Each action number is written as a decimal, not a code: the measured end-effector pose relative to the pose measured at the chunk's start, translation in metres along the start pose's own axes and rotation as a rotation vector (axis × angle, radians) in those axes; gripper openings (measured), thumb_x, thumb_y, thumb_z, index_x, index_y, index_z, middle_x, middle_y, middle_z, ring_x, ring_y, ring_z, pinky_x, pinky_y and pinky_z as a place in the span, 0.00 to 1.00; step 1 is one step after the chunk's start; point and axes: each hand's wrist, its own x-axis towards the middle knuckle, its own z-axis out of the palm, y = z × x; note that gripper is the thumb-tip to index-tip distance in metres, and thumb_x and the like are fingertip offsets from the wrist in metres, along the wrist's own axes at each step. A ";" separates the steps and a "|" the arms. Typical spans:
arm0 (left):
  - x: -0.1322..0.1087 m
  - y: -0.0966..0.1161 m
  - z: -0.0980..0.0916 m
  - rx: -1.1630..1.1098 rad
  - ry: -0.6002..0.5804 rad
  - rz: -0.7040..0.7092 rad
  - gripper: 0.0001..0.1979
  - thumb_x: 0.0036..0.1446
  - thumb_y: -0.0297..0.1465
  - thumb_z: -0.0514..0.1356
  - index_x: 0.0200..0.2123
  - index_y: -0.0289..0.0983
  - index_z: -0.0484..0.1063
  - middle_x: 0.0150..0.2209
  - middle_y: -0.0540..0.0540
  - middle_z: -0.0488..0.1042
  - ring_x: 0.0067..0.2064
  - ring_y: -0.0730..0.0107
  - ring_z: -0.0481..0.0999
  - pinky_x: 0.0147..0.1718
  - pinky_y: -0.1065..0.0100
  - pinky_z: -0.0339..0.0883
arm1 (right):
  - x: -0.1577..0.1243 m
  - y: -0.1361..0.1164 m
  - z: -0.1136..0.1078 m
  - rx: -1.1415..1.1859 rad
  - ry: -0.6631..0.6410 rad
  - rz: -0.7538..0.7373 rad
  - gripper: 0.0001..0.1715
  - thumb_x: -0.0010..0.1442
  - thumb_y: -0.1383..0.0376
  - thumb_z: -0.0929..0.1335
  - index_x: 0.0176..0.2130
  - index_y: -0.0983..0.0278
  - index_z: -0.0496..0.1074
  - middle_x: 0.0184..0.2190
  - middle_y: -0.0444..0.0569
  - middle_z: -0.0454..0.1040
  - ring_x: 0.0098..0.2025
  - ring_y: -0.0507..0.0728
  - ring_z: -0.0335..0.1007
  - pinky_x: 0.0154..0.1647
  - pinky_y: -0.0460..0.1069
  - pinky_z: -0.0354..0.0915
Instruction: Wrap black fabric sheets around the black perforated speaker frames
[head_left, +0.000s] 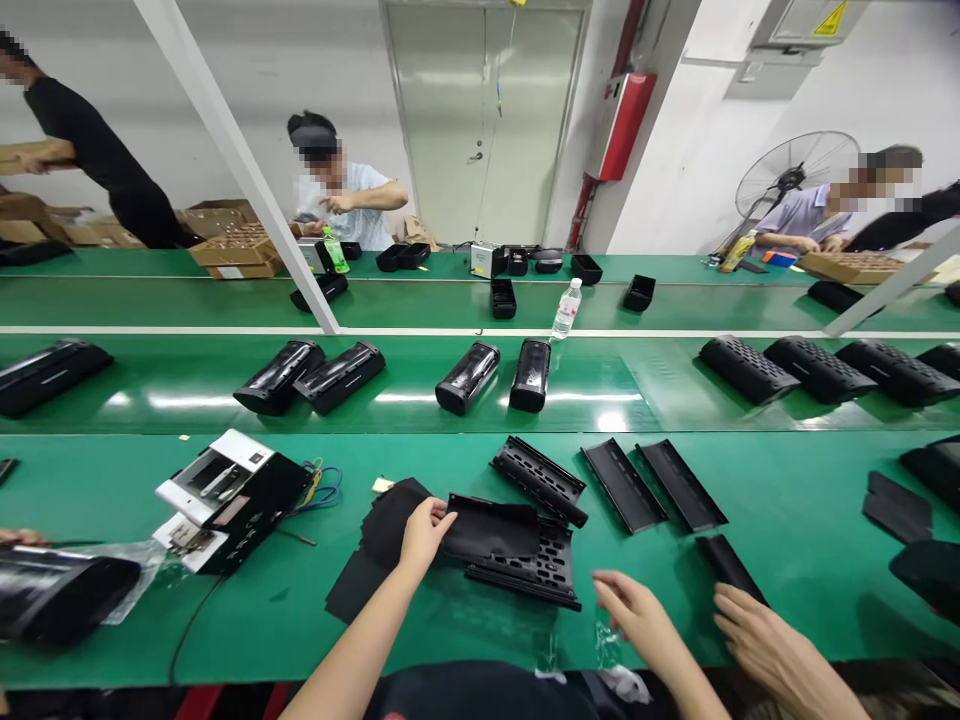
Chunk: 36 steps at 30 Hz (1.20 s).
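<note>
While left grip (424, 533) pinches black panel (491, 527), right grip (636, 610) loosely parted, nearby.

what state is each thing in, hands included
Slotted panel: partly covered
Sheet: lying over the panel
Left hand: closed on the sheet's end
Right hand: part open, off the panel
Water bottle: capped, upright
Door: shut
Red cabinet: shut
Fan: cannot tell if running
</note>
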 end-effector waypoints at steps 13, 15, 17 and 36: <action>-0.002 0.016 -0.004 0.039 0.003 0.015 0.05 0.43 0.32 0.58 0.19 0.38 0.65 0.23 0.50 0.66 0.27 0.67 0.68 0.31 0.66 0.61 | 0.045 -0.038 0.118 -0.720 0.063 -0.290 0.12 0.53 0.70 0.62 0.40 0.66 0.67 0.34 0.60 0.70 0.24 0.61 0.71 0.18 0.48 0.56; -0.006 0.021 -0.006 -0.003 -0.002 0.036 0.04 0.42 0.30 0.58 0.20 0.39 0.65 0.26 0.49 0.67 0.32 0.65 0.68 0.35 0.66 0.61 | 0.048 -0.036 0.112 -0.716 0.070 -0.328 0.07 0.55 0.69 0.61 0.34 0.64 0.67 0.31 0.56 0.70 0.24 0.59 0.70 0.18 0.47 0.56; -0.011 0.027 -0.008 -0.070 -0.019 0.050 0.04 0.41 0.30 0.58 0.20 0.39 0.64 0.30 0.49 0.67 0.37 0.65 0.68 0.37 0.67 0.61 | 0.049 -0.034 0.105 -0.688 0.064 -0.374 0.07 0.56 0.66 0.60 0.32 0.62 0.67 0.29 0.53 0.70 0.24 0.58 0.70 0.19 0.47 0.56; -0.066 0.104 -0.015 -0.774 -0.242 -0.397 0.25 0.38 0.36 0.66 0.42 0.34 0.66 0.24 0.48 0.74 0.26 0.72 0.73 0.25 0.72 0.66 | 0.005 -0.102 0.110 -0.161 -0.280 -0.626 0.08 0.56 0.62 0.62 0.27 0.62 0.64 0.25 0.45 0.67 0.28 0.54 0.64 0.29 0.48 0.62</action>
